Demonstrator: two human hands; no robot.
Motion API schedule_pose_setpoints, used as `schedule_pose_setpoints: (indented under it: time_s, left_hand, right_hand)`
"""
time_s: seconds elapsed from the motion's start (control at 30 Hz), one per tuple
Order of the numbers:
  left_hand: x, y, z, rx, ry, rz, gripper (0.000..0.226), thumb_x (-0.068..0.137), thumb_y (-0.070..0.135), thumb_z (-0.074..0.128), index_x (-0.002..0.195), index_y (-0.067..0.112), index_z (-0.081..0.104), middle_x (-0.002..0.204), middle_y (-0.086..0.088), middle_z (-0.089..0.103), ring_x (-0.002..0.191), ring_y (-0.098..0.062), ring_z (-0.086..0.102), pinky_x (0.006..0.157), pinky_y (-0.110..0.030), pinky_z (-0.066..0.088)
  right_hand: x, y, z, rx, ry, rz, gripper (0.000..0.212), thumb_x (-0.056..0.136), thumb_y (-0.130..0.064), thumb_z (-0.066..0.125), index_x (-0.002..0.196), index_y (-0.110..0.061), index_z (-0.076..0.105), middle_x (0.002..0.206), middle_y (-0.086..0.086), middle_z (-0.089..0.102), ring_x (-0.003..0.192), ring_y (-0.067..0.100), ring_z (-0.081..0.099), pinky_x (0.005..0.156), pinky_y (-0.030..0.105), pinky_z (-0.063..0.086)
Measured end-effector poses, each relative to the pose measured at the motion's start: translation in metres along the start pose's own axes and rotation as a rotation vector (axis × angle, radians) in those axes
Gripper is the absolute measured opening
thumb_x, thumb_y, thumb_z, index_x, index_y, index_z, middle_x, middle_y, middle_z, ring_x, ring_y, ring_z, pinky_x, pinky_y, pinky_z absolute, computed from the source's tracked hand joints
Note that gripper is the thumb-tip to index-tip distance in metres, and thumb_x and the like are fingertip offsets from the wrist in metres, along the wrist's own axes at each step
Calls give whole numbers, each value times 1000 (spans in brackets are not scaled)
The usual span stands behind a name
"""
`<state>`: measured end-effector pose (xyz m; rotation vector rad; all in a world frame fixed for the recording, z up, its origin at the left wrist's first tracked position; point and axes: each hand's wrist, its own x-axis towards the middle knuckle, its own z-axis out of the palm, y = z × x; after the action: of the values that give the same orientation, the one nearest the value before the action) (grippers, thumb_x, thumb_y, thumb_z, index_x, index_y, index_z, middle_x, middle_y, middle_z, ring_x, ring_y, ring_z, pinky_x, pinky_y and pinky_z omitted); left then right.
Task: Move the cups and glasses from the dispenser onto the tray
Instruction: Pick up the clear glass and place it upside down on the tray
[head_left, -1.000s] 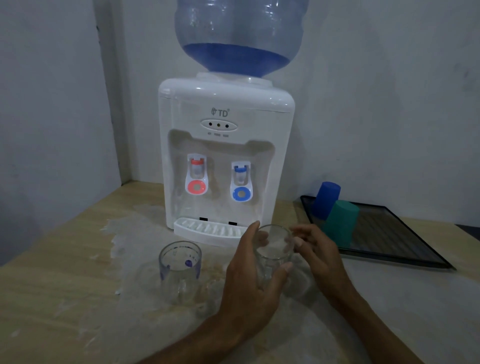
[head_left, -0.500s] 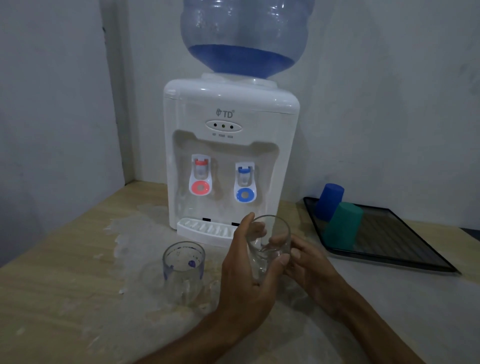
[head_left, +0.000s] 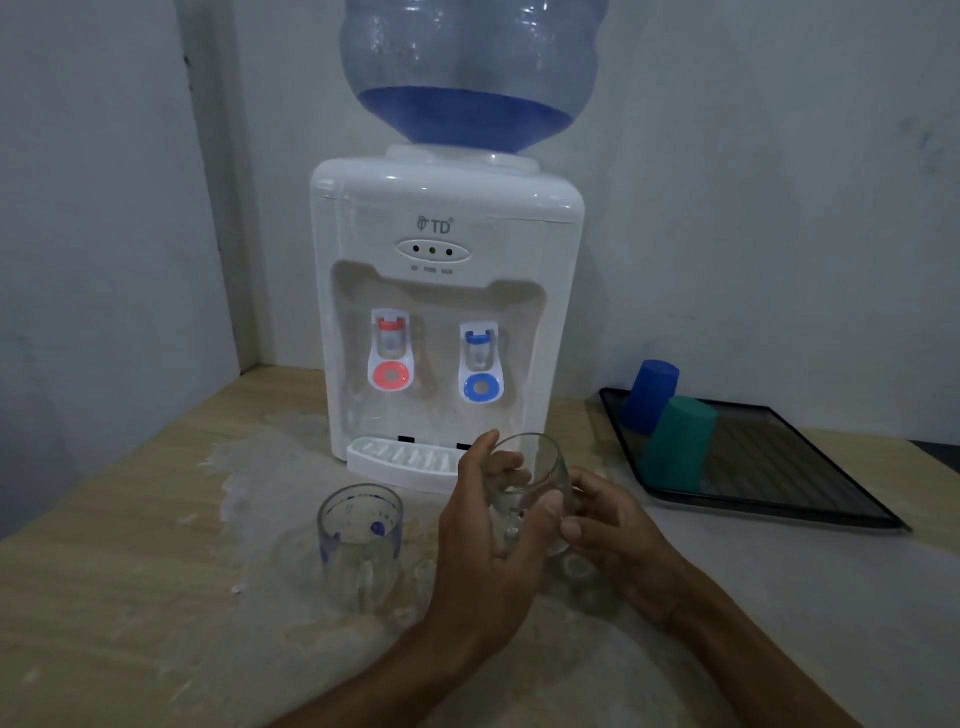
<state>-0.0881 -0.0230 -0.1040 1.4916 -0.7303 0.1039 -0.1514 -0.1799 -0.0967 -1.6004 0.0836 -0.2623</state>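
1. Clear stemmed glass (head_left: 530, 483) lifted off the table (head_left: 104, 597), at 6 o'clock from the dispenser (head_left: 447, 291), just in front of its drip tray (head_left: 405, 465).
2. Left hand (head_left: 483, 540) wrapped round the bowl, thumb across the near wall, fingers seen through the glass on the far side.
3. Right hand (head_left: 618, 530) curled against the right side of the bowl, lower down toward the stem; both grips closed on the glass.
4. Likely light, rigid, smooth and slippery, thin-walled and fragile; best taken at the bowl's widest part or the stem, with moderate pressure, never by the rim.
5. Clear mug (head_left: 361, 540) upright on the table at 9 o'clock from the glass, untouched.
6. Black tray (head_left: 779, 483) at 3 o'clock, well apart, already carrying the inverted blue cup (head_left: 652, 395) and green cup (head_left: 678, 441).
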Motion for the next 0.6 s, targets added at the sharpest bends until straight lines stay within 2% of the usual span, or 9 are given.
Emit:
schedule_pose_setpoints:
  time_s: [0.07,0.13,0.27,0.4,0.53,0.6]
  left_hand:
    - [1,0,-1,-19,-4,-26,77,81,68,58,148,38,36,130,18,61,118,-2,61,97,-37,57]
    - [1,1,-1,-30,-7,-44,77,80,70,56,147,38,37,129,17,62,117,-3,62,96,-39,57]
    - [2,0,-1,-38,3,-65,70,83,67,55,145,38,40,125,15,65,114,-5,64,96,-38,57]
    - [4,3,-2,-102,20,-111,64,84,63,56,141,36,45,120,11,69,110,-9,67,95,-37,58]
    - [5,5,-2,-162,42,-171,61,84,61,60,138,35,49,119,10,70,109,-14,69,94,-41,59]
    - [6,5,-3,-202,60,-221,53,90,55,63,137,34,51,113,15,70,104,-8,69,93,-39,60]
  right_hand:
    - [0,0,0,-8,21,11,70,68,-34,81,127,-5,60,119,19,71,112,39,68,97,50,55]
    - [0,0,0,-12,36,10,68,68,-36,81,125,-6,62,118,20,71,111,41,68,99,56,54]
    - [0,0,0,-8,58,11,72,63,-46,87,122,-11,65,120,21,70,111,43,67,100,64,50]
    - [1,1,3,-74,91,-4,65,69,-48,81,124,-18,63,120,14,72,109,36,71,98,62,53]
    - [3,1,6,-46,132,-54,83,59,-60,88,129,-28,60,132,9,67,120,32,66,100,59,53]
    - [3,1,5,-50,122,-83,85,57,-59,89,132,-32,58,135,6,64,122,31,65,99,55,54]
